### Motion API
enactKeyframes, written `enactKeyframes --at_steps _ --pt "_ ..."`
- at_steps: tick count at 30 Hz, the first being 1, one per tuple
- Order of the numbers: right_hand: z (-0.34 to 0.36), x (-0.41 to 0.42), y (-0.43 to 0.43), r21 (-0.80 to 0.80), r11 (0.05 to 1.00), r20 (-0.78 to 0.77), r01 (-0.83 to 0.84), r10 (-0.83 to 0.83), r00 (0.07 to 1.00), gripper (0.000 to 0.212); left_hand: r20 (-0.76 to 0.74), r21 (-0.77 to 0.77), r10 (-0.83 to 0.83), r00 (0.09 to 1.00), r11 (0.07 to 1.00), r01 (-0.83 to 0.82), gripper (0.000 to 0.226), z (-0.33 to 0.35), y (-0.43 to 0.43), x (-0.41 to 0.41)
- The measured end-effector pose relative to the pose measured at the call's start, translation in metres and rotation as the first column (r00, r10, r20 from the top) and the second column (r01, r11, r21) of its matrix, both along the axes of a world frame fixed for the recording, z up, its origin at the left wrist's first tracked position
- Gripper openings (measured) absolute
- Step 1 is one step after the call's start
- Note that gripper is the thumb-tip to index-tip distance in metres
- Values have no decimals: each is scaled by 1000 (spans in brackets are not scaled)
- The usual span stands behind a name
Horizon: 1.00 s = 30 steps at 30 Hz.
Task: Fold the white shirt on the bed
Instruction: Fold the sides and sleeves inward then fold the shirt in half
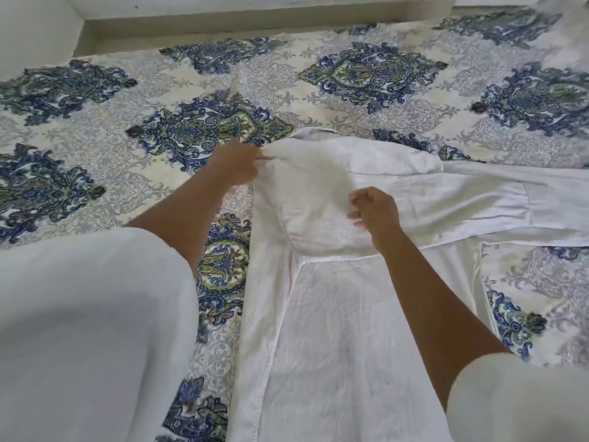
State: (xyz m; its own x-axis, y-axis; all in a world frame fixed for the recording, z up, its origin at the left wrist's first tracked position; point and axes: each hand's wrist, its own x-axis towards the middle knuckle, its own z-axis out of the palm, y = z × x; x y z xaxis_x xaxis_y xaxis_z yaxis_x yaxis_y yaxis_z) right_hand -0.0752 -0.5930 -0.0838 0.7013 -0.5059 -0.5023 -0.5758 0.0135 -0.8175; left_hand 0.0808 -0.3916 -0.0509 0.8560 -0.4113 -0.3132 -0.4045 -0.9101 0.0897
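I watch the white shirt (334, 314) lying on the patterned bed (95, 129), one side folded inward; my left hand (234, 165) pinches its shoulder, my right hand (376, 212) grips the folded-in cloth, while the other sleeve (510, 199) lies spread, unfolded

- The bed (95, 199) fills nearly the whole view, covered by a cream sheet printed with blue and green medallions.
- The white shirt (334, 330) lies directly on the sheet, its body running from the near edge up toward the bed's middle.
- One sleeve (516, 199) stretches flat across the sheet to the right of the shirt's body.
- The collar (314, 133) is at the shirt's far end.
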Motion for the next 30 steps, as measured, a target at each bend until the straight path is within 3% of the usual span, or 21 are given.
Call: enactKeyframes --at_steps 2,5,8,11,16,18,22,25,27,29,30 --pt "-9 21 -9 -133 985 27 -109 113 993 27 -45 36 -1 999 999 2 37 -5 11 18" --pt "-23 50 -13 -385 872 -102 -303 286 953 45 -143 -109 24 989 993 -40 25 -14 24 35" --pt "-27 68 -11 -495 758 -226 -426 361 905 33 -254 -269 36 966 957 -107 18 -20 29 38" --pt "-23 84 -8 -607 686 -237 -401 326 915 16 -236 -350 114 965 917 -193 18 -33 32 45" --pt "-25 89 3 -778 524 -246 -346 252 936 23 -77 -429 199 977 878 -213 22 -56 25 42" --pt "-30 76 8 -771 558 -187 -306 262 947 29 -73 -548 256 964 797 -253 26 -63 25 27" --pt "-32 11 43 -744 666 107 -58 203 973 27 -61 -712 385 921 629 -311 42 -70 39 -49" --pt "-31 -47 81 -497 863 -32 -95 91 995 20 -92 -774 446 890 530 -345 36 -73 52 -143" --pt "-27 -74 99 -277 960 -29 -43 36 999 23 -149 -792 494 856 459 -403 32 -75 61 -210" --pt "-22 -81 110 -58 996 4 70 -70 998 19 -199 -772 524 828 437 -462 33 -72 70 -271" --pt "-21 -80 113 -23 997 -26 69 -70 997 16 -220 -756 524 823 441 -483 34 -72 73 -297"
